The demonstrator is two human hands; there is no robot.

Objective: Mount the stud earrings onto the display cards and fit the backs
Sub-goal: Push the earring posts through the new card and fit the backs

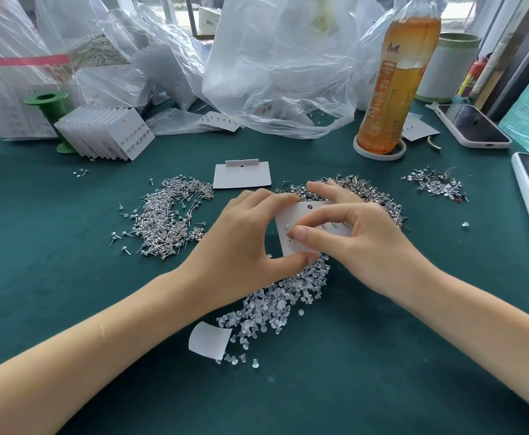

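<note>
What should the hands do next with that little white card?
Probably push the stud the right hand pinches through the display card, which the left hand grips. Only a few studs sit on it, and the clear backs lie heaped just below.

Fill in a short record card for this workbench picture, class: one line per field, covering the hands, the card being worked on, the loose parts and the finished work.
Left hand: holds the display card by its left edge
Right hand: fingers pinch at the card face
Stud earrings: loose heap left of the hands
Clear backs: heap below the card
Blank card: flat, beyond the hands
Filled cards: stacked at far left
Tea bottle: upright, far right
Surface: green table cover
</note>
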